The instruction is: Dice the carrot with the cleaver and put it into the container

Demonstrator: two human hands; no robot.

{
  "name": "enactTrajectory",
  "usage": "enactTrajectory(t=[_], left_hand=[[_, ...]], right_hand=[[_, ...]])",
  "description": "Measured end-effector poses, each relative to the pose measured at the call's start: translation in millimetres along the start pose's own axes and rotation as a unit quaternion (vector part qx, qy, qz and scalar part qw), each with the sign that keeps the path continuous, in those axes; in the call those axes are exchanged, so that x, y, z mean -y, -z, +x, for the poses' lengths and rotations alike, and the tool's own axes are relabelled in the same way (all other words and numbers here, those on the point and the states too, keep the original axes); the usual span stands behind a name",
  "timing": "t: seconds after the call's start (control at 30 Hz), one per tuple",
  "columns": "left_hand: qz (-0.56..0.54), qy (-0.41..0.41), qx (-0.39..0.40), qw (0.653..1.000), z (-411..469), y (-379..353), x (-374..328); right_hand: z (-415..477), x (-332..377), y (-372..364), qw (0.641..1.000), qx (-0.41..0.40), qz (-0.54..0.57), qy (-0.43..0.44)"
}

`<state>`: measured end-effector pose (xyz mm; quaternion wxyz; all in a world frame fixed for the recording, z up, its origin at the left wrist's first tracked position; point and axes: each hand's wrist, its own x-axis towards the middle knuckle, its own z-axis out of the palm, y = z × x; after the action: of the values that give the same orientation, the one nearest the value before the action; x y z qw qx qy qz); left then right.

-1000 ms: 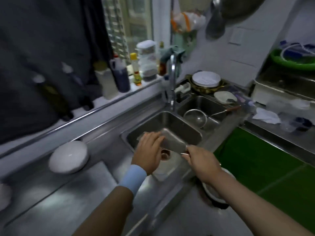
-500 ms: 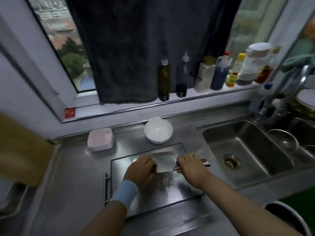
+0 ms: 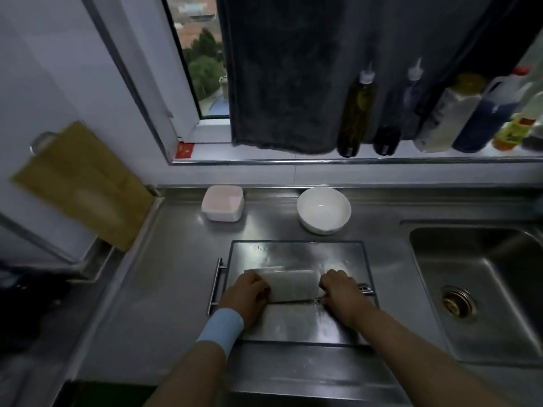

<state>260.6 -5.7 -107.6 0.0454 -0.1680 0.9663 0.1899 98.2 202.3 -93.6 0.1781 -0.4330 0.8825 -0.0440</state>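
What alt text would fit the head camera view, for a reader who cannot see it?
Two hands hold a cleaver over a steel board on a steel counter: the right hand grips the handle, the left hand holds the blade's other end. Behind the board stand a white bowl and a lidded container; a sink lies to the right.

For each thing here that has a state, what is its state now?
cleaver: held at both ends, broad side up, over the steel board
right hand: grips the handle
left hand: grips the blade's end
white bowl: upright, empty
pink container: lid on
sink: empty as far as seen
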Motion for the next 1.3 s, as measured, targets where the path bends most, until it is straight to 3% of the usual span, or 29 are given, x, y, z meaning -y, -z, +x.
enactTrajectory(t=[0.17, 0.3, 0.63, 0.8, 0.93, 1.1, 1.3], left_hand=[[-0.004, 0.023, 0.025, 0.999, 8, 3, -2], [-0.008, 0.041, 0.057, 0.997, 19, 19, -1], [-0.021, 0.112, -0.046, 0.992, 100, 108, 84], [-0.003, 0.163, 0.015, 0.986, 142, 127, 142], [-0.085, 0.207, 0.063, 0.973, 173, 129, 169], [-0.166, 0.17, -0.018, 0.971, 183, 119, 174], [-0.184, 0.135, -0.028, 0.973, 179, 106, 147]], right_hand=[[5, -1, 10, 0.997, 0.057, -0.052, 0.002], [19, 16, 30, 0.996, 0.041, -0.077, -0.027], [129, 116, 79, 0.995, -0.027, 0.098, 0.021], [192, 155, 67, 0.994, -0.009, 0.106, 0.004], [240, 171, 49, 0.984, 0.039, 0.162, -0.055], [272, 166, 37, 0.94, 0.042, 0.333, -0.054], [253, 148, 35, 0.925, -0.048, 0.354, -0.13]])
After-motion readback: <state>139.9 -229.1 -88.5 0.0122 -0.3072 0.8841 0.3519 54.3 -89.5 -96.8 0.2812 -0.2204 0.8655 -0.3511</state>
